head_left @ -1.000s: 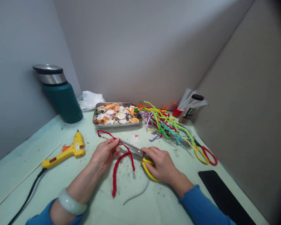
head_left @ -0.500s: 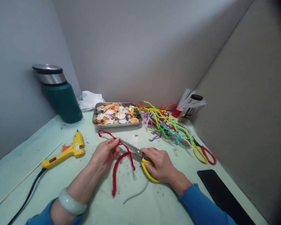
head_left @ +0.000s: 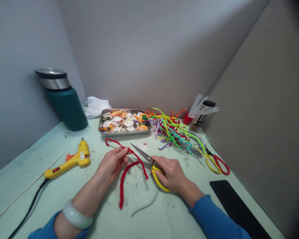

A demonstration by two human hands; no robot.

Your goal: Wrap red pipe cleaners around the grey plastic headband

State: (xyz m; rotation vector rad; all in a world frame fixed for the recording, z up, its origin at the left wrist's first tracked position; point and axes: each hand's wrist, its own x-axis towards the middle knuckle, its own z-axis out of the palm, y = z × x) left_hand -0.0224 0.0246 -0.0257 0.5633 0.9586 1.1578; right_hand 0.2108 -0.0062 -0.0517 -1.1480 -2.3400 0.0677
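Over the table [head_left: 179, 215], our right hand [head_left: 170, 172] curled closed around the scissors [head_left: 149, 159]; our left hand [head_left: 114, 161], thumb against fingers, pinched a red pipe cleaner [head_left: 135, 154] beside the blades, apparently to steady it.

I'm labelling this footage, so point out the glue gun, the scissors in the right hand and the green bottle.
Glue gun [head_left: 71, 162]: head view, on the yellow handle.
Held scissors [head_left: 145, 156]: head view, on the blade.
Green bottle [head_left: 64, 105]: head view, on the body.

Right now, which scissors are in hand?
The scissors in the right hand; the other pair lies unheld at the edge of the pipe cleaner pile.
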